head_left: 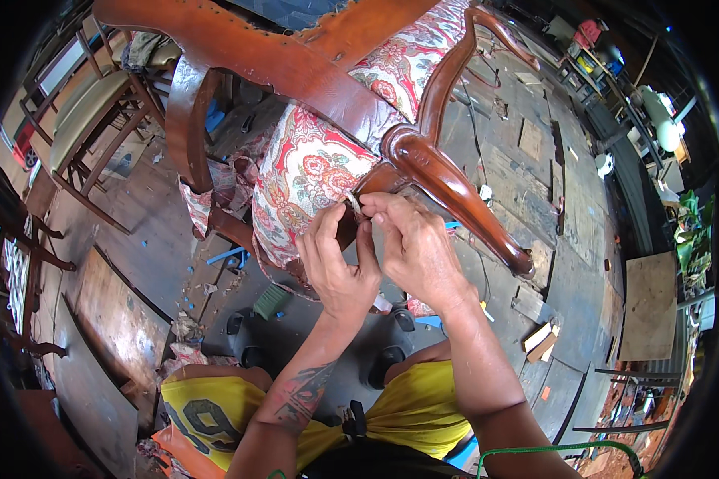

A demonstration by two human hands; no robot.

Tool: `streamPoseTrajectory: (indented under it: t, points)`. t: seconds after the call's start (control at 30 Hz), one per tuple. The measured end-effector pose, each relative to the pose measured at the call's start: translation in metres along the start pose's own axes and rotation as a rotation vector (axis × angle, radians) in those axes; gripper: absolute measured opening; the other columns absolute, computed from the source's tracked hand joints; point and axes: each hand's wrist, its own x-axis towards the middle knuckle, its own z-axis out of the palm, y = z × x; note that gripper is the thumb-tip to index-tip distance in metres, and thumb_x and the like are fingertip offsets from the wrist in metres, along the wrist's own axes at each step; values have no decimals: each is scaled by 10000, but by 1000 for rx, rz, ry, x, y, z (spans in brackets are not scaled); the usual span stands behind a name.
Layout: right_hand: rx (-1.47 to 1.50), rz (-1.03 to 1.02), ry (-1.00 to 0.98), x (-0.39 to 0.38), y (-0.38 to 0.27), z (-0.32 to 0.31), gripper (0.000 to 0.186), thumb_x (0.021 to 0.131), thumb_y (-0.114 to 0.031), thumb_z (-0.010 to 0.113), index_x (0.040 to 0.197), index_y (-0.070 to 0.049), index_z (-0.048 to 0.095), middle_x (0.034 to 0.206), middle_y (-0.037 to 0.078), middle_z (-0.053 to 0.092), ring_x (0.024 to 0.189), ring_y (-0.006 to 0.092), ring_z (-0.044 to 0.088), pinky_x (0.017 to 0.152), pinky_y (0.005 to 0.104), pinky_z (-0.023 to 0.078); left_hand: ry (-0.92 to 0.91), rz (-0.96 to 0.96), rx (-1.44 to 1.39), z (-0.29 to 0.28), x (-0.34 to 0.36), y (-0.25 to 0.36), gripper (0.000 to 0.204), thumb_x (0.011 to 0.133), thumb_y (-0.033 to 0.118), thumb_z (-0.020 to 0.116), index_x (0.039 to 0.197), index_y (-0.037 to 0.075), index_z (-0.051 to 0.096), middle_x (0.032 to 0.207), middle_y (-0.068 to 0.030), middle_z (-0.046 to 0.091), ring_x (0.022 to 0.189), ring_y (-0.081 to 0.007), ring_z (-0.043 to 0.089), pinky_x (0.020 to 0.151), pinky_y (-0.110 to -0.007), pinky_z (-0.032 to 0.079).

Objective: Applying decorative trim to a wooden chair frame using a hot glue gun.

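Observation:
In front of me a brown wooden chair point(311, 76) lies tipped over, its curved, glossy leg point(463, 199) pointing down to the right. Red-and-white floral fabric point(315, 164) covers its upholstered part. My left hand point(335, 259) is at the fabric's edge by the frame, thumb and fingers bent in a pinch. Close beside it, my right hand point(411, 243) pinches at the same edge. Between the fingertips shows a thin, pale strip point(355, 205), possibly the fabric's edge or trim. The fingers partly hide it, so I cannot tell exactly what it is.
Chairs with pale seats point(92, 108) stand at the left. Wooden boards point(108, 307) lie on the left side. A green block-shaped thing point(272, 300) and blue pieces point(230, 255) lie on the floor near my feet. Small wood offcuts point(541, 342) are at the right. A person point(589, 33) is far off.

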Motion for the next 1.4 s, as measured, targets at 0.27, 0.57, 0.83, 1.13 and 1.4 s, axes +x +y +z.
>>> streamPoseTrajectory:
  t: [0.27, 0.57, 0.83, 1.13, 1.4]
  points:
    - [-57, 303, -429, -24, -5, -86, 239, 969, -101, 665, 1183, -6, 711, 992, 246, 723, 946, 398, 711, 833, 469, 555, 9, 23, 15, 2, 9, -1, 362, 903, 30, 729, 1248, -9, 627, 1139, -172, 676, 999, -357, 642, 894, -477, 469]
    - [-287, 575, -563, -193, 209, -85, 365, 924, -312, 738, 1200, -73, 727, 1039, 183, 758, 962, 351, 736, 842, 445, 570, 25, 29, 79, 6, 13, -4, 349, 905, 25, 754, 1239, -21, 666, 1137, -180, 680, 992, -323, 663, 914, -418, 526]
    - [-503, 1313, -169, -360, 341, -9, 370, 900, -267, 688, 1193, -43, 697, 1141, 245, 697, 1110, 417, 675, 948, 500, 546, -93, -215, 68, 0, 11, 3, 301, 1037, 71, 598, 1318, -36, 618, 1112, -107, 655, 960, -159, 621, 822, -292, 521]
    - [-810, 1481, 293, -393, 400, 14, 330, 902, -168, 632, 1197, -29, 682, 1232, 219, 612, 1173, 413, 601, 969, 505, 530, -49, -240, -24, 3, 9, -7, 342, 1035, 148, 664, 1319, -35, 608, 1139, -104, 661, 987, -149, 623, 870, -266, 518]
    - [-792, 1422, 327, -393, 445, 7, 509, 862, -482, 718, 1128, -49, 715, 1156, 213, 692, 1090, 394, 673, 947, 483, 543, -69, -212, -46, -6, 13, -16, 474, 1022, 46, 634, 1446, -54, 447, 1249, -149, 643, 1156, -195, 637, 930, -276, 548]
